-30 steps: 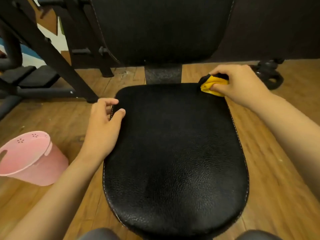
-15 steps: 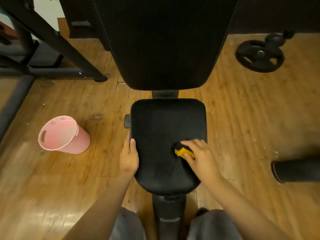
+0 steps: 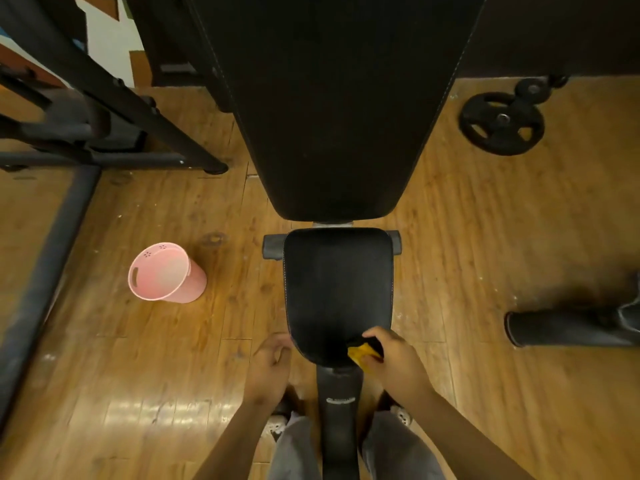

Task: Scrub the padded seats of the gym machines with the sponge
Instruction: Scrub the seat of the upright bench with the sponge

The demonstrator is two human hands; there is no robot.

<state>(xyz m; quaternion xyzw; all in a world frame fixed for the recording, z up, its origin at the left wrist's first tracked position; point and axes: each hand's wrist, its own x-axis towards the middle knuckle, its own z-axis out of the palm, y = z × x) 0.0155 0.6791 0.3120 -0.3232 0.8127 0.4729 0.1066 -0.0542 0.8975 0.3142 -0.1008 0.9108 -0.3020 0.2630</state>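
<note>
sponge: yellow one (image 3: 360, 353), now right at the near right edge of the seat (image 3: 337, 289), half hanging off the front lip. A second ago it was up at the far right corner, so it's been dragged the whole length of the pad.
right hand: (image 3: 394, 358) fingers curled round the sponge, gripping it tight against the seat edge.
left hand: (image 3: 268, 368) was resting on the seat's left edge before, now it's off it, just beside the near left corner. Fingers loosely curled, nothing in them as far as I can see, though it's a bit smeared.
view: pulled way back vs a second ago, so the backrest (image 3: 332, 98) and the bucket (image 3: 166, 273) on the floor to the left both show.
what that means: my guess is this seat's stroke is basically finished, and either another pass or the next pad is up.
hard to see: most of the sponge is buried under the fingers. Can't tell if the seat is wet or clean, it's just dark. No idea what's in the bucket. The backrest top is cut off.
</note>
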